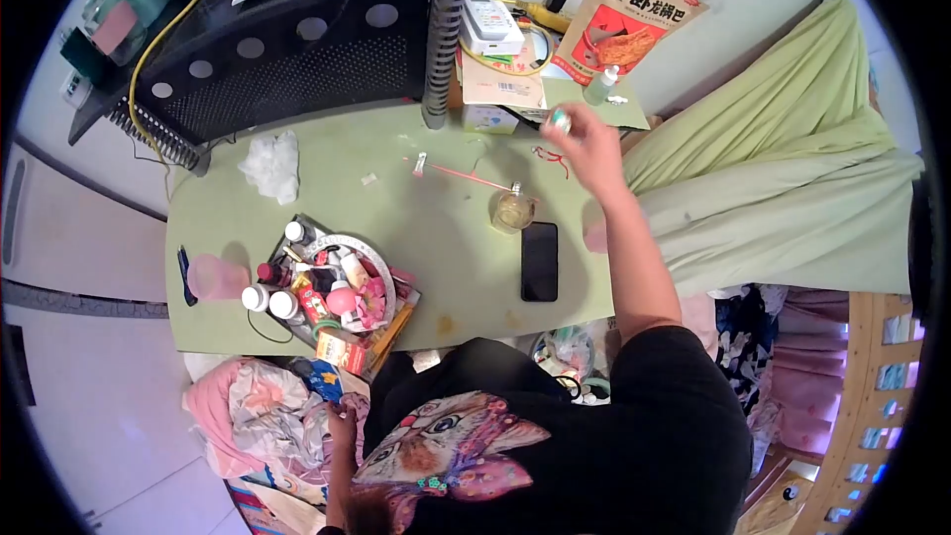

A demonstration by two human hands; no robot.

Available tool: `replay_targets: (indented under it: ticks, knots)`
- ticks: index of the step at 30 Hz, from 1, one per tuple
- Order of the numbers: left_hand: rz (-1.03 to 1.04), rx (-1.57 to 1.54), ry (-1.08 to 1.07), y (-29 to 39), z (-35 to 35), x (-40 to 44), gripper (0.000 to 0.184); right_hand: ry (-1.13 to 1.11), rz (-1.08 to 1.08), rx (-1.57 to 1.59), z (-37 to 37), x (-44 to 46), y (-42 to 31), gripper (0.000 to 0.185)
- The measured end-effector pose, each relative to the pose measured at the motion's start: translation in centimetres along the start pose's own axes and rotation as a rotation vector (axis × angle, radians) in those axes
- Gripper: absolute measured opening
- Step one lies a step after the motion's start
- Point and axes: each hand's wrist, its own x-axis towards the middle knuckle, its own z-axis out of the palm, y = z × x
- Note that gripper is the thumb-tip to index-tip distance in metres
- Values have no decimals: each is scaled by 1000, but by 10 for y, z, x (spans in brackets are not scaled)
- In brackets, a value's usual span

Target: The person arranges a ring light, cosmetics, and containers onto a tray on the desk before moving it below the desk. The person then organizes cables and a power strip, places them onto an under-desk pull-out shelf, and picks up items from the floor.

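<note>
My right hand [594, 154] is raised over the right part of the green table, fingers closed round a small white-and-green object [561, 121] whose kind I cannot make out. Below it on the tabletop lies a thin red cord [555, 160]. Nearby stand a small clear jar [514, 210] with yellowish contents and a black phone [540, 262]. A small clear pump bottle [599, 87] is just beyond the hand. Low at the left, my left hand [343, 423] rests against a pile of pink and white cloth [267, 406]; its fingers are too small to read.
A tray with a round white basket [384, 272] of small bottles and packets sits at the table's front left. Further left are a pink cup [218, 278] and crumpled white plastic [270, 166]. A black shelf [287, 50] and an orange snack bag [626, 25] stand behind.
</note>
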Motion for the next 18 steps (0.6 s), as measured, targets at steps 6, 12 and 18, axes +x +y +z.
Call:
replay_targets:
  ticks: [6, 12, 18]
  knots:
    - [52, 155, -24, 22, -9, 5, 63, 224, 18, -395, 10, 75, 46, 40]
    - [196, 378, -25, 56, -12, -9, 63, 168, 168, -455, 38, 98, 84, 42]
    - [104, 281, -72, 79, -13, -20, 59, 274, 98, -409, 46, 97, 89, 39]
